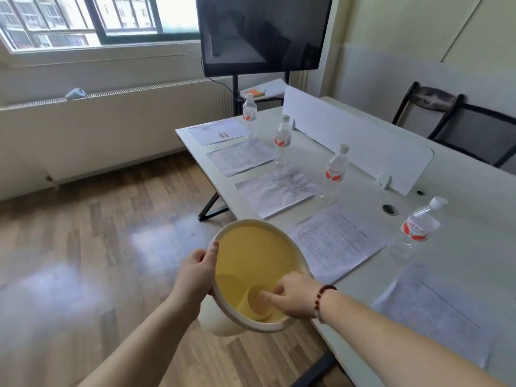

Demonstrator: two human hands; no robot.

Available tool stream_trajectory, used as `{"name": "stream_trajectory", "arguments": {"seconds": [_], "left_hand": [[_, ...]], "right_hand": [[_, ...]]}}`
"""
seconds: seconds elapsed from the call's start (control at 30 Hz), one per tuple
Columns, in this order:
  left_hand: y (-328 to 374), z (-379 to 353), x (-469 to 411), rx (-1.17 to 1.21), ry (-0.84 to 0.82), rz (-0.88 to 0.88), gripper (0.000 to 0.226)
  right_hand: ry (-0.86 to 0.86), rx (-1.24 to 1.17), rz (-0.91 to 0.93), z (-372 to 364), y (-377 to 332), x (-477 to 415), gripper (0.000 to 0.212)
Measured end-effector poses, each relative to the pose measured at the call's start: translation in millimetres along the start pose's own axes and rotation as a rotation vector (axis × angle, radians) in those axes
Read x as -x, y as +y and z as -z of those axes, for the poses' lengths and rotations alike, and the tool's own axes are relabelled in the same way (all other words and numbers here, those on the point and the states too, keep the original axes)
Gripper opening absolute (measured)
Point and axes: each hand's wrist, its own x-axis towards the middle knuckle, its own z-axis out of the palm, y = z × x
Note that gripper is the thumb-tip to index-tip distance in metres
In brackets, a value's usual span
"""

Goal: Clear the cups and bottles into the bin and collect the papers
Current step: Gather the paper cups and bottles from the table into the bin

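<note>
Cream round plastic bin [223,325], left hand [199,270] gripping its rim beside the table, right hand's [293,298] loosely spread fingers [268,296] dropping a paper cup [258,303] inside.

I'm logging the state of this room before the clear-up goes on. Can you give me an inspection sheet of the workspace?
Surface: white table with a low white divider and cable holes.
Job's things: four water bottles standing in a row; five papers lying flat along the near edge; cream bin held beside the table, a cup lying inside.
Clutter: nothing seen on the table.
Hands: left hand grips the bin's rim; right hand reaches into the bin, fingers loose.
Cables: one black cable hanging below the screen.
Surroundings: wood floor, window, radiator, two chairs behind the table.
</note>
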Motion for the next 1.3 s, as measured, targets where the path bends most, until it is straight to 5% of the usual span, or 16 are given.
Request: {"name": "stream_trajectory", "arguments": {"seconds": [0.13,0.23,0.33,0.53,0.7,0.83,0.97,1.13,1.3], "left_hand": [[16.6,-4.5,-22.7,0.014,0.03,0.044,0.05],[27.0,-12.6,-36.0,-0.045,0.042,0.027,0.057],[32.4,-24.2,-47.1,-0.061,0.057,0.017,0.06],[36.5,-35.2,-53.2,0.037,0.107,0.058,0.047],[36.5,-35.3,-50.1,0.071,0.111,0.087,0.036],[34.6,-29.8,-57.0,0.041,0.117,0.098,0.035],[35.4,-15.1,-67.1,0.047,0.11,0.112,0.036],[35.5,14.8,-84.1,0.071,0.106,0.111,0.039],[34.6,63.0,-111.6,0.056,0.082,0.108,0.05]], "right_hand": [[0.699,-0.059,0.183,44.3,63.5,-11.5,0.041],[1.061,0.101,-0.151,86.8,129.0,-15.8,0.046],[1.079,0.13,-0.517,121.4,191.7,-0.4,0.062],[0.909,0.096,-0.776,132.3,246.4,3.8,0.062],[1.167,0.094,-0.615,139.3,253.7,-4.1,0.041],[1.15,-0.131,-0.672,155.9,255.1,-11.0,0.041],[1.228,-0.112,-0.679,161.5,235.8,-17.7,0.041],[1.427,-0.063,-0.324,171.9,145.0,-47.0,0.046],[1.579,-0.36,0.069,178.1,-1.1,-84.2,0.045]]}}
